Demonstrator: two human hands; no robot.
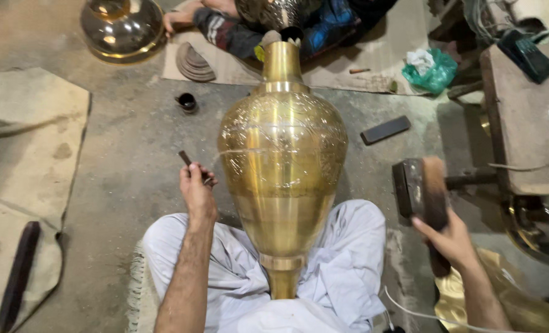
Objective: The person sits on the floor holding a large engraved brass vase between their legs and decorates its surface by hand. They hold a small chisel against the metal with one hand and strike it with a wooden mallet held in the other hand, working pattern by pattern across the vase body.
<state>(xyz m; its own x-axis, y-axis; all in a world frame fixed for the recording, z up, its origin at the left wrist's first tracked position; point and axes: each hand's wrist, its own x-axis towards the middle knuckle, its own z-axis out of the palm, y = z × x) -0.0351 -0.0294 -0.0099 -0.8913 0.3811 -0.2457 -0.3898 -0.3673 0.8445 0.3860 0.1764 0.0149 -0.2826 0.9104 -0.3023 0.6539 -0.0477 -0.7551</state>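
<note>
A large polished brass vase (pixel 282 161), bulb-shaped with a narrow neck and a flared foot, is lying lengthwise across the seated person's lap, its foot resting between the white-trousered knees (pixel 342 259) and its neck pointing to the far side. Its shoulder is carrying fine engraved bands while the lower body is gleaming smooth, so it is probably slippery; being hollow sheet metal it is likely stiff, fairly heavy for one hand, and apt to dent or scratch. The narrow neck and the foot are looking like the surest places to take hold. The left hand (pixel 197 192), just left of the vase's belly, is pinching a short dark metal chisel (pixel 191 165) between curled fingers. The right hand (pixel 450 237), well to the right, is gripping the handle of a dark, worn block-headed mallet (pixel 419 191), fingers wrapped shut. On the dusty grey concrete floor (pixel 133 142) farther off are lying a flat dark rectangular bar (pixel 385 130), a small dark cup (pixel 187 102) and a crumpled green plastic bag (pixel 431 69); another person's sleeve (pixel 225 31) is showing at the far edge.
</note>
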